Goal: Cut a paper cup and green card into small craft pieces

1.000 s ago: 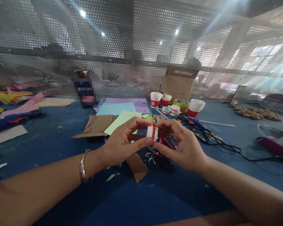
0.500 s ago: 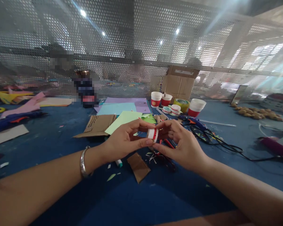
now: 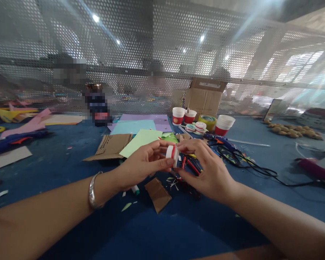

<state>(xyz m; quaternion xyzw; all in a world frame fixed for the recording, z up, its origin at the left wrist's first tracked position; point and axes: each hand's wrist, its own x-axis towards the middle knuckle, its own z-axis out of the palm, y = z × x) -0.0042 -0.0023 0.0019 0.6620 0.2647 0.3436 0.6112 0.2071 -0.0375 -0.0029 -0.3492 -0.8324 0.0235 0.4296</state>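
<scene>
Between the fingers and thumb of my left hand [image 3: 143,162] is a short, round white paper cup piece [image 3: 170,152] with a red band. My right hand [image 3: 209,168] is curved around its right side, its fingertips at the upper rim and its thumb close to the lower edge. Both hands hold the piece above the table. Under them lie red-handled tools [image 3: 192,167], partly hidden by my right hand. A brown cardboard scrap [image 3: 158,195] and white paper slivers [image 3: 173,183] are just below, with a green-capped marker [image 3: 135,190] beside my left wrist.
Behind my hands lie folded cardboard [image 3: 112,146], green paper [image 3: 142,142] and blue paper [image 3: 132,126]. Red-and-white paper cups [image 3: 225,124], yellow tape [image 3: 209,122] and a cardboard box [image 3: 205,99] stand farther back. A blue glue gun [image 3: 224,142] with a black cord lies to the right.
The cup piece has turned, showing more of its white side and a pale rim edge. My right fingers have shifted onto its top rim.
</scene>
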